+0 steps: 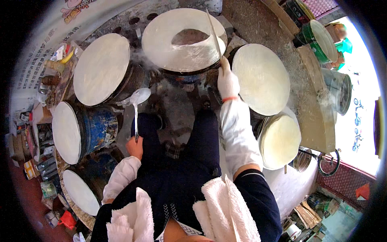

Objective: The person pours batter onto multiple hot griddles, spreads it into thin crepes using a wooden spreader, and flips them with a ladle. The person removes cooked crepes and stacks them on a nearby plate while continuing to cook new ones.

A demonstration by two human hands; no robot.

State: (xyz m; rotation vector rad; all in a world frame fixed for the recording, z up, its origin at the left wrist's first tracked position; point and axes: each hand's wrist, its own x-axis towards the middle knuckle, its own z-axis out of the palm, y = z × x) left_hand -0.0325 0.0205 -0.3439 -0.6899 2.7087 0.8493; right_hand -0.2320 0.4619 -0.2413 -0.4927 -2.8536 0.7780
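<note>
My right hand (226, 82), in a white glove, grips a long thin spatula (211, 28) that reaches across the right side of the top round griddle (161, 46). A thin white layer there has a large dark gap and a lifted, folded edge. My left hand (134, 146) is bare and closed round the handle of a metal ladle (140, 97) coated with white liquid. Round griddles covered in pale sheets flank these: one at upper left (101, 68), one at right (261, 78), one at middle left (66, 132) and one at lower left (80, 191).
A stack of pale round sheets (280, 141) lies at lower right. A cluttered ledge (52, 84) runs along the left. Green tins (322, 42), a metal pot (342, 92) and a beige board (318, 135) edge the right side. My legs are between the griddles.
</note>
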